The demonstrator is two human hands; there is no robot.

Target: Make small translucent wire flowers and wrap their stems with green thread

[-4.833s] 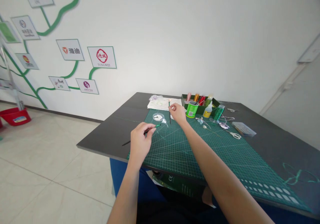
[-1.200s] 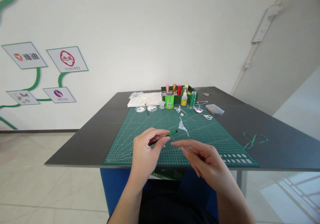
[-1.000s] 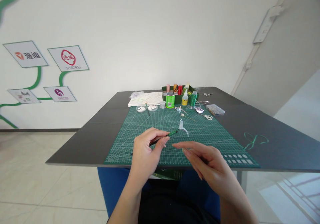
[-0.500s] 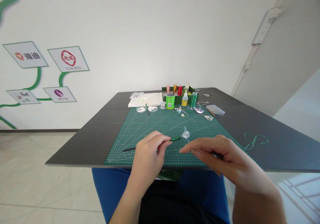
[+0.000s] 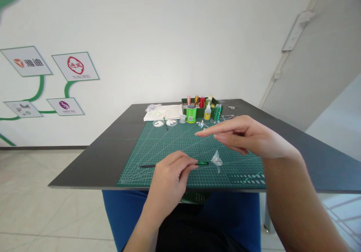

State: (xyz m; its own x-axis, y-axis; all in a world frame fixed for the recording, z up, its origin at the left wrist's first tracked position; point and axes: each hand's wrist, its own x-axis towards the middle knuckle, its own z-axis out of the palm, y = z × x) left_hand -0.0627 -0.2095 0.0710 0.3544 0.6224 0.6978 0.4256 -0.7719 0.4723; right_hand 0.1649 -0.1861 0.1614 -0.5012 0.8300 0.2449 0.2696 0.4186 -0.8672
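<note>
My left hand (image 5: 172, 171) is closed around a thin dark stick (image 5: 148, 166), held level low over the green cutting mat (image 5: 175, 141). The stick's right part is green (image 5: 203, 163), and a pale, see-through flower (image 5: 216, 159) stands out just past it. My right hand (image 5: 239, 133) hangs above the mat, up and to the right of the flower and apart from it. Its fingers stretch leftward, loosely apart; no held thing shows in it, though its palm is partly hidden. Green thread (image 5: 253, 177) lies at the mat's lower right.
At the back stand a green tin (image 5: 191, 113), a glue bottle (image 5: 207, 112), a spool of green thread (image 5: 217, 112) and a dark green box (image 5: 200, 112) with coloured spools. Two small dishes (image 5: 171, 122) and white sheets (image 5: 165, 112) are left of them. Small scissors (image 5: 232, 107) lie farther right.
My right hand has risen and moved away from the table's front edge. My left hand has shifted slightly right and down with the stick and flower.
</note>
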